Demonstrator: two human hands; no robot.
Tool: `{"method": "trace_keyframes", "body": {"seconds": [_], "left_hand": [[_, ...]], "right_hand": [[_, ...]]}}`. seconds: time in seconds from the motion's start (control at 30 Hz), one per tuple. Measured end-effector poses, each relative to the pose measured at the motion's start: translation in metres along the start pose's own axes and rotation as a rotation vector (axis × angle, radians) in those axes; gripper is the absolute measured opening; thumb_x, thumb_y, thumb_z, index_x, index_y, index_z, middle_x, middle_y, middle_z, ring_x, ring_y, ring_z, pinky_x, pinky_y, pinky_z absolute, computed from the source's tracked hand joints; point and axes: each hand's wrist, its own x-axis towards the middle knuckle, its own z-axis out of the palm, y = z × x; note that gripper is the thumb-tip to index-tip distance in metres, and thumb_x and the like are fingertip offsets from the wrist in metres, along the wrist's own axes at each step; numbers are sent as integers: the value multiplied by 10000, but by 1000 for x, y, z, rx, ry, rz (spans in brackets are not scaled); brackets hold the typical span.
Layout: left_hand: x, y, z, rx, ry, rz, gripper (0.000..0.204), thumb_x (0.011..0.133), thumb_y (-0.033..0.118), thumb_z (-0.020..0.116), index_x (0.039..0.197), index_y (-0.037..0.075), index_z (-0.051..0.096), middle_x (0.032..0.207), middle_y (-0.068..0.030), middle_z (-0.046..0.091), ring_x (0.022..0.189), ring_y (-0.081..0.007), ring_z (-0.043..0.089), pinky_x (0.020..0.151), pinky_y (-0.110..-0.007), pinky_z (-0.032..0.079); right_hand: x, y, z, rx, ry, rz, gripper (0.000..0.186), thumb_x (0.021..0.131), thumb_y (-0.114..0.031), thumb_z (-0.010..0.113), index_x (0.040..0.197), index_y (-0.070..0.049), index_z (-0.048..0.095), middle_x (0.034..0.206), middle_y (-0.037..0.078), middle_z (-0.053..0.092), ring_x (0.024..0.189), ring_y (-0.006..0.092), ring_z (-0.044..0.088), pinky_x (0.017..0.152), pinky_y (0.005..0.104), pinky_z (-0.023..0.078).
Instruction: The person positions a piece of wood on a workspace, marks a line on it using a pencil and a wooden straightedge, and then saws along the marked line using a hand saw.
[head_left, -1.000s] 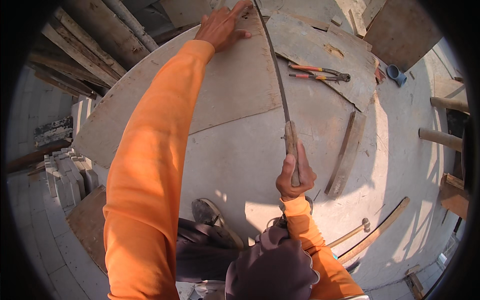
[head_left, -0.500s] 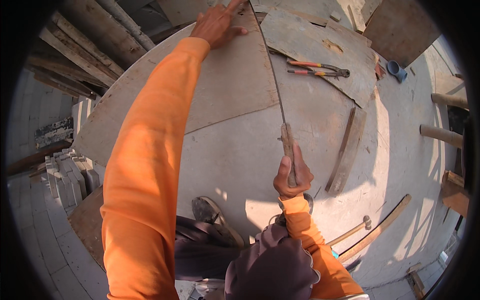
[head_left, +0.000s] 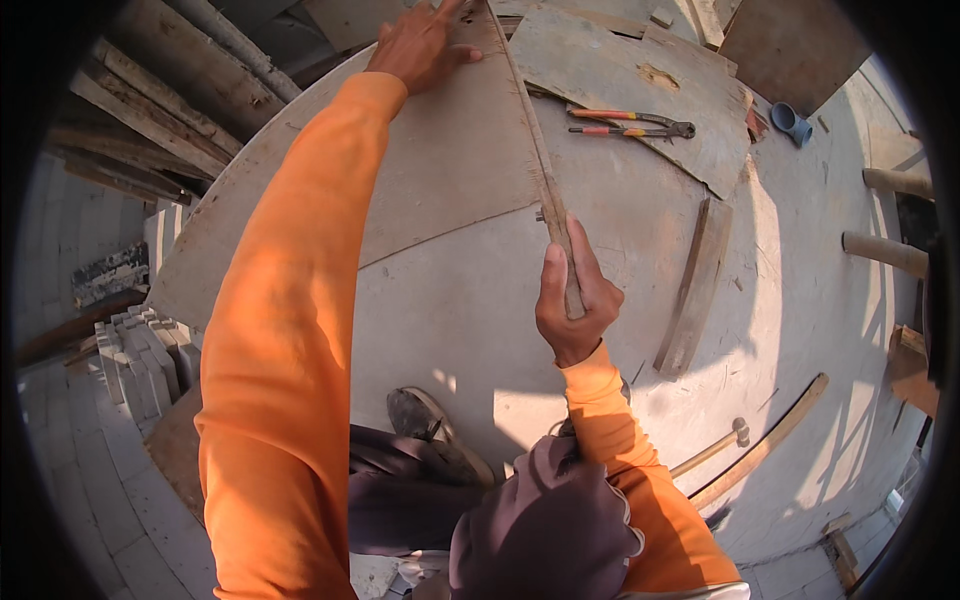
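My right hand [head_left: 580,300] is wrapped round the wooden handle [head_left: 558,230] of a handsaw, the thumb lying along it. The saw is seen nearly edge-on, and its thin blade lies along the right edge of a large plywood sheet [head_left: 440,170]. At the far end of that sheet my left hand [head_left: 422,48] rests with fingers spread, a little left of the edge; its fingertips are near the top rim of the picture. Whether the teeth touch the wood cannot be made out.
Orange-handled pincers [head_left: 635,125] lie on another plywood piece [head_left: 600,60] to the right. Nearby are a short wood strip [head_left: 693,290], a hammer [head_left: 715,450], a curved wooden bar [head_left: 765,440] and a blue pipe piece [head_left: 790,124]. Planks [head_left: 170,100] and stacked blocks [head_left: 145,355] stand left. My shoe [head_left: 425,415] is below.
My right hand has pushed the saw forward, away from me, so its handle is now close to the sheet's near corner. My left hand stays on the sheet.
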Motion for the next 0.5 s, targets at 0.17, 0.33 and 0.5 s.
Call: {"method": "trace_keyframes", "body": {"seconds": [0.17, 0.33, 0.5], "left_hand": [[-7, -10, 3, 29, 84, 87, 842, 886, 256, 773, 1589, 151, 324, 1296, -236, 611, 1224, -450, 573, 999, -684, 436], [-10, 14, 0, -35, 47, 49, 831, 877, 266, 781, 1574, 132, 350, 1290, -244, 619, 1223, -447, 576, 1007, -660, 438], [-9, -9, -5, -28, 109, 73, 816, 872, 279, 788, 1560, 130, 376, 1286, -256, 620, 1208, -450, 582, 1001, -603, 453]], "right_hand": [[-12, 5, 3, 32, 113, -123, 404, 908, -2, 701, 1299, 91, 655, 965, 220, 772, 619, 176, 724, 587, 257, 541], [33, 0, 19, 71, 86, -69, 411, 901, 7, 702, 1294, 112, 645, 1050, 214, 773, 692, 187, 761, 631, 261, 566], [1, 4, 16, 76, 94, -102, 426, 897, 8, 700, 1303, 119, 636, 1058, 231, 769, 694, 189, 762, 644, 260, 572]]}}
